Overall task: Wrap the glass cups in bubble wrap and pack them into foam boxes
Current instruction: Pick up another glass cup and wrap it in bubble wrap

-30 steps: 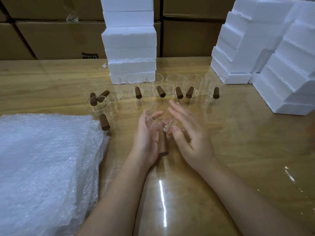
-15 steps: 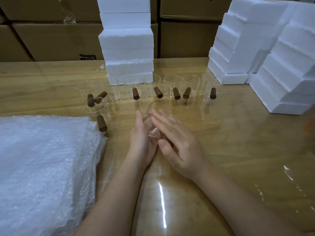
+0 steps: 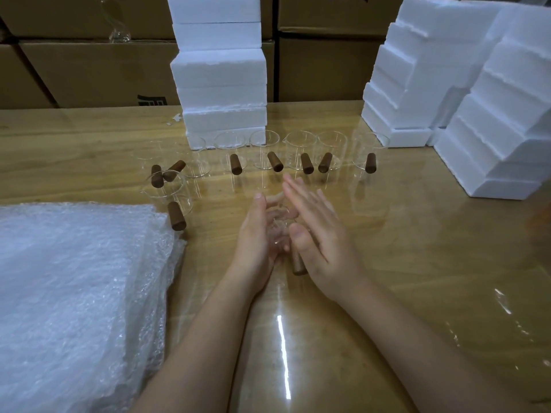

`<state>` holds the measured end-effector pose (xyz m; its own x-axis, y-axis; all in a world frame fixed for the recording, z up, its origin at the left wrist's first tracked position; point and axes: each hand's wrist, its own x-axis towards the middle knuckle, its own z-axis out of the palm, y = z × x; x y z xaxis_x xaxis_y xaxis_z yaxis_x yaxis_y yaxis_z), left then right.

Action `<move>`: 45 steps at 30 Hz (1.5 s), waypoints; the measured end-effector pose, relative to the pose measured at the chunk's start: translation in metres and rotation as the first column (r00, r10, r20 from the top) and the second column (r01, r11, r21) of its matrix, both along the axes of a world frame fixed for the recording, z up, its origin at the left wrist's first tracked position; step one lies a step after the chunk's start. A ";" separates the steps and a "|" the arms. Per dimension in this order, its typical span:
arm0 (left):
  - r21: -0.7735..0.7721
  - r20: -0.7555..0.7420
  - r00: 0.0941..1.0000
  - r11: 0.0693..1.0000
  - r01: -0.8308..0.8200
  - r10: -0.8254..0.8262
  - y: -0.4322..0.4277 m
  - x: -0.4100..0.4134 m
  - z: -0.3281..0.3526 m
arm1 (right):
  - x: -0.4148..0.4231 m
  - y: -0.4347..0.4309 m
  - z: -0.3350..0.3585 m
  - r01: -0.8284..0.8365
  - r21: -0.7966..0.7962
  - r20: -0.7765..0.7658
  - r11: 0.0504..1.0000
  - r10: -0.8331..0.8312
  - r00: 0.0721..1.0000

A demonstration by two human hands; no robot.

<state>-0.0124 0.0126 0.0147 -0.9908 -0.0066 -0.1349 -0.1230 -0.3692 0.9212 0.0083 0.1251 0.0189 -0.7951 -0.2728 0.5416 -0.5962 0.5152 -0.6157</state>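
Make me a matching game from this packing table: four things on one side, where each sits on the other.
Things: 1 bubble wrap; 2 foam boxes; 3 cardboard boxes; 4 nearest glass cup.
Places: A between the left hand and right hand; B behind the table; C table's near left; D stacked on table's far side.
Pairs: 1-C; 2-D; 3-B; 4-A.

Left hand [image 3: 255, 235] and right hand [image 3: 323, 244] are showing short plain nails; forearms [image 3: 193, 338] are running bare.
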 end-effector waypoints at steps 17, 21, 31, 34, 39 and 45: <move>0.339 0.084 0.984 0.924 -0.178 0.159 -0.014 -0.013 -0.012 | -0.002 0.002 -0.004 -0.012 -0.018 0.080 1.000 0.014 0.997; 0.398 0.121 0.977 0.894 -0.208 0.173 -0.015 -0.012 -0.009 | 0.001 -0.001 -0.004 -0.002 -0.004 0.004 1.000 0.002 1.000; 0.411 0.149 0.973 0.884 -0.222 0.175 -0.018 -0.011 -0.008 | 0.009 -0.007 -0.004 -0.049 0.058 -0.180 0.997 0.059 0.982; 0.376 0.132 0.974 0.900 -0.223 0.186 -0.019 -0.010 -0.007 | 0.012 -0.011 -0.004 -0.082 0.076 -0.207 0.994 0.096 0.974; 0.215 0.083 0.975 0.952 -0.219 0.205 -0.016 -0.008 -0.008 | 0.012 -0.011 -0.004 -0.078 0.085 -0.231 0.993 0.096 0.968; -0.016 -0.048 0.993 0.994 -0.109 0.108 -0.009 -0.005 -0.010 | 0.009 -0.009 -0.002 -0.065 0.026 -0.209 0.998 0.069 0.975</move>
